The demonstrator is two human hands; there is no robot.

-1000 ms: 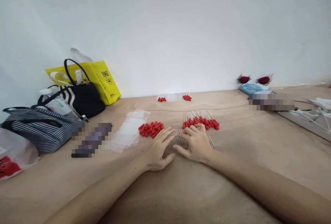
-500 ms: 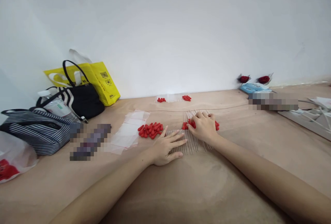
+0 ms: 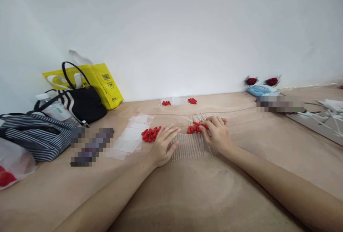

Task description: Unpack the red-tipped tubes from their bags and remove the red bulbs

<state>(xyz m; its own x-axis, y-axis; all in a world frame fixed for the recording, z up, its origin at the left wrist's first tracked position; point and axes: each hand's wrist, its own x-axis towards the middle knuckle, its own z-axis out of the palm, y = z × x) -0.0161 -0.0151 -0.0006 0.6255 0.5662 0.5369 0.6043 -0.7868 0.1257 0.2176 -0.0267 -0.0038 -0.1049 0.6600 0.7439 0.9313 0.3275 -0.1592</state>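
My left hand [image 3: 165, 147] lies with its fingers stretched out beside the left pile of small red bulb-shaped pieces [image 3: 150, 134], its fingertips to the right of them. Thin clear sticks [image 3: 187, 147] lie side by side in a row between my hands. Beyond this row is a second heap of red pieces [image 3: 194, 127], with more sticks around it. My right hand [image 3: 218, 134] rests at the right end of this heap with bent fingers, thumb and forefinger against red pieces. The undersides of its fingers are hidden.
Clear zip bags [image 3: 134, 132] overlap on the left of the table. Near the wall lie two small red groups on more clear sticks [image 3: 177, 101]. A yellow bag [image 3: 109, 89], a black bag [image 3: 88, 105] and a striped pouch [image 3: 40, 135] stand left; a blue packet [image 3: 262, 90] lies right.
My left hand has moved left off the clear sticks, towards the left red pile. My right hand has shifted slightly, uncovering more red pieces on its left.
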